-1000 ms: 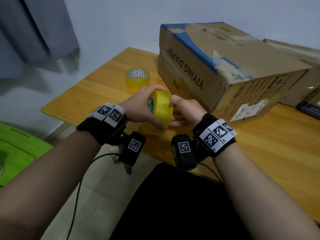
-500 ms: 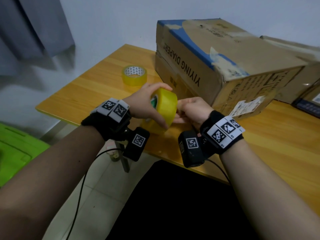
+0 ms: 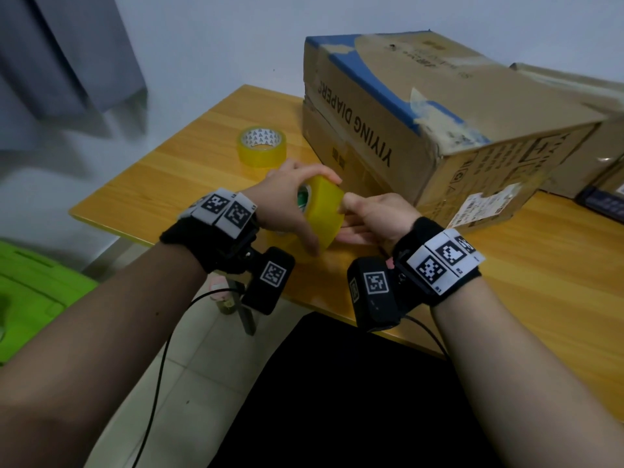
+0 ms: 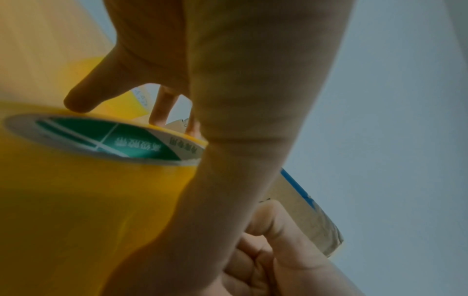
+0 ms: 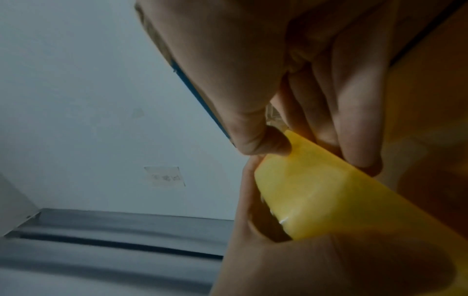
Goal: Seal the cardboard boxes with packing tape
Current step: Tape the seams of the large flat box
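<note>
**Hands on roll, no tape laid yet**

Left hand (image 3: 282, 202) grips the tape roll (image 3: 322, 214) by its rim, thumb under, fingers curled over the top; roll held on edge just above the worktop (image 3: 540, 298) front edge. Right hand (image 3: 374, 217) is against the roll's outer face, thumb and fingers pinched at the wrap. Probably hunting for the free end, tho no loose strip shows in any view.

Behind, a 2nd roll (image 3: 261, 146) lies flat, untouched. Further back the big box (image 3: 456, 106) sits w/ flaps down; old torn tape scraps on top, no fresh strip visible. Another box (image 3: 580, 92) partly in view at far right.

Progress: prep stage only. Left to do: free the end, pull a strip, tape both boxes.
</note>
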